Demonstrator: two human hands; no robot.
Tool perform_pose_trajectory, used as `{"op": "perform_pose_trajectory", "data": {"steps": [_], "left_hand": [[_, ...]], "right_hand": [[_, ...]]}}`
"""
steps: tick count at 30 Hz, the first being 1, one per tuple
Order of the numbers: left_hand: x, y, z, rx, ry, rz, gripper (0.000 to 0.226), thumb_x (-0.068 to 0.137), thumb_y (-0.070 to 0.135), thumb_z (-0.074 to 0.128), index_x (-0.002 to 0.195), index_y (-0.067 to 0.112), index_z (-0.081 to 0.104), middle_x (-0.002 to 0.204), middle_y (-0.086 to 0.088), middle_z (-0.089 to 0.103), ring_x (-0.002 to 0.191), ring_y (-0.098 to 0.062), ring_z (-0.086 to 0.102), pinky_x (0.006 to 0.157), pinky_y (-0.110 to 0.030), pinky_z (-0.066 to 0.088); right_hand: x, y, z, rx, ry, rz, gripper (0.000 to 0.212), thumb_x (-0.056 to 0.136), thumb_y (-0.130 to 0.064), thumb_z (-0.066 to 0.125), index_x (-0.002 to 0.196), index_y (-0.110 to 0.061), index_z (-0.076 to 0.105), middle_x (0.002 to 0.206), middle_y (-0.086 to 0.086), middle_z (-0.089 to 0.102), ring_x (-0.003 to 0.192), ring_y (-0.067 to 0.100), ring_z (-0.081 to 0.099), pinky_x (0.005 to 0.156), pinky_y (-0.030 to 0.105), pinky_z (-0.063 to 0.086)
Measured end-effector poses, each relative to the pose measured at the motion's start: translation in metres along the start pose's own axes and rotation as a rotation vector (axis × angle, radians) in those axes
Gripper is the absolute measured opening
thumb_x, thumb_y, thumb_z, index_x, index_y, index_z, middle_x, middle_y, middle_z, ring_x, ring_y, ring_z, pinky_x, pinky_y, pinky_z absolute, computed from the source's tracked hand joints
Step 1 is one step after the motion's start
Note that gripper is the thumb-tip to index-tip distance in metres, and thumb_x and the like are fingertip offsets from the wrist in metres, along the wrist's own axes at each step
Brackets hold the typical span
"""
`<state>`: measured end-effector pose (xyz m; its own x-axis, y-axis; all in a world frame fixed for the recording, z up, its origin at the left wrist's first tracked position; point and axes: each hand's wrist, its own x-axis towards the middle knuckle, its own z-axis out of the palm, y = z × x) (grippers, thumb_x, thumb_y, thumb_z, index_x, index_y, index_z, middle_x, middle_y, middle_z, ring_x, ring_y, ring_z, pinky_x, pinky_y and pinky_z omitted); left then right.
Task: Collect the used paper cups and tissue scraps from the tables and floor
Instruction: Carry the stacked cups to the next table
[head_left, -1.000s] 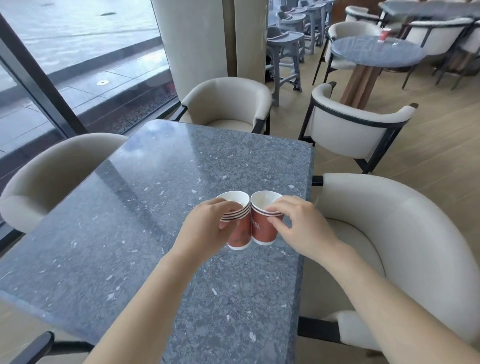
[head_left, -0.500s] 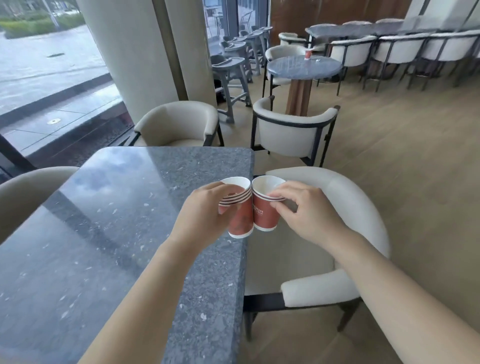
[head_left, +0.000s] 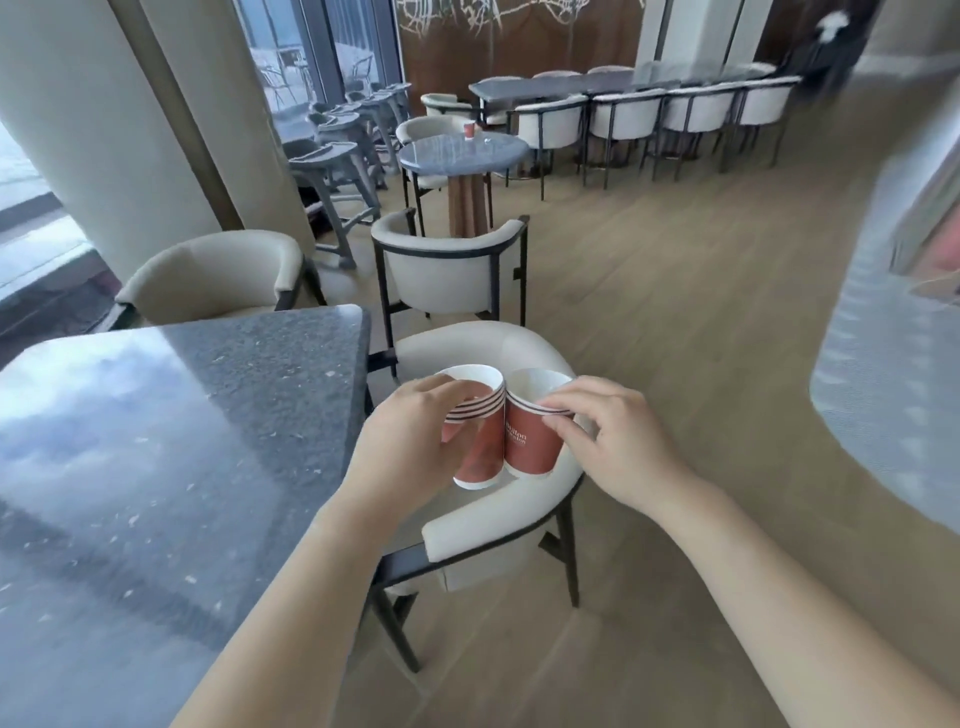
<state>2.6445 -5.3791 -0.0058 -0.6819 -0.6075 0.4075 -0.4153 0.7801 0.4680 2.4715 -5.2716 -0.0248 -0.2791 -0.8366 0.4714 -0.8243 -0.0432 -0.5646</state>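
Note:
My left hand (head_left: 410, 441) grips a stack of red paper cups (head_left: 480, 447), its several white rims nested together. My right hand (head_left: 608, 441) pinches the rim of a single red paper cup (head_left: 530, 441) that touches the stack's right side. Both are held in the air above a cream armchair (head_left: 524, 499), just off the right edge of the dark stone table (head_left: 182, 415). Another red paper cup (head_left: 469, 128) stands on a round table (head_left: 462, 150) further back, with a small pale scrap beside it.
Cream armchairs (head_left: 447, 265) stand around the stone table and the round table. Grey bar stools (head_left: 337, 171) line the window at left behind a thick pillar (head_left: 104, 130). A long table with chairs (head_left: 649, 104) fills the back. Wooden floor (head_left: 675, 286) lies to the right, with a blurred pale surface at the right edge.
The view has swung to the right and up, away from the stone table. Both hands with their cups have moved from over the tabletop to over the armchair beside it.

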Motion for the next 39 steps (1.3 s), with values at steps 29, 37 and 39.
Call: {"op": "perform_pose_trajectory", "data": {"steps": [29,37,39], "left_hand": [[0.039,0.222,0.127,-0.163,-0.201,0.443,0.018,0.082,0.024,0.058,0.097,0.030,0.066,0.088,0.010,0.065,0.079,-0.018,0.058,0.058,-0.031,0.048],[0.046,0.276,0.185,-0.244,-0.286,0.562,0.021,0.080,0.022,0.060,0.098,0.031,0.065,0.094,0.010,0.067,0.079,-0.020,0.061,0.060,-0.035,0.051],[0.050,0.287,0.202,-0.256,-0.316,0.580,0.022,0.080,0.021,0.061,0.099,0.032,0.065,0.095,0.011,0.067,0.080,-0.019,0.061,0.060,-0.033,0.051]], "right_hand": [[-0.165,0.075,-0.192,-0.234,0.368,0.325,0.007,0.078,-0.007,0.068,0.080,-0.014,0.068,0.082,-0.007,0.065,0.076,0.006,0.059,0.069,0.019,0.046],[-0.212,0.100,-0.233,-0.338,0.452,0.501,0.007,0.077,-0.009,0.070,0.080,-0.015,0.068,0.084,-0.010,0.065,0.083,0.003,0.056,0.070,0.004,0.040],[-0.222,0.110,-0.240,-0.363,0.466,0.542,0.007,0.077,-0.010,0.070,0.080,-0.016,0.068,0.085,-0.010,0.065,0.083,0.003,0.056,0.069,0.004,0.040]]}}
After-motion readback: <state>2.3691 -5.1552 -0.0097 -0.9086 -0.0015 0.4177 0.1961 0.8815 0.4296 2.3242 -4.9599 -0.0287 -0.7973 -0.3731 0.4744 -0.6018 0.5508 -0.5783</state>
